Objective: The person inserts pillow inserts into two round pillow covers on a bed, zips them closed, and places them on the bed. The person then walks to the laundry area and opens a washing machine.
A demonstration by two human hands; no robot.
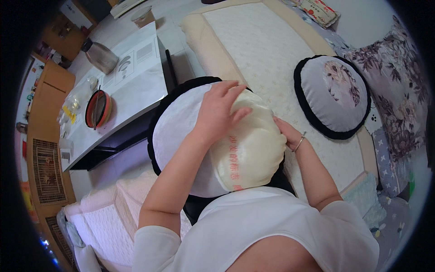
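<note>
A round pale cushion (pixel 176 136) with a ruffled black border lies across my lap. On its right part rests a shiny cream-coloured stuffed cushion (pixel 255 149), which bears pink printed writing and has puckered edges. My left hand (pixel 219 110) lies over the place where the two meet, fingers spread and thumb on the cream surface. At the right edge of the cream cushion is my right hand (pixel 287 132), with a bangle at the wrist; it grips that edge, and some of its fingers are hidden.
To the left stands a low table (pixel 146 88) bearing a steel jug (pixel 100 57), a bowl (pixel 107 108) with chopsticks (pixel 97 105) and plastic bags (pixel 76 102). On the quilted sofa (pixel 268 51) are another black-edged round cushion (pixel 331 97), a floral pillow (pixel 397 85) and a printed cream packet (pixel 319 13).
</note>
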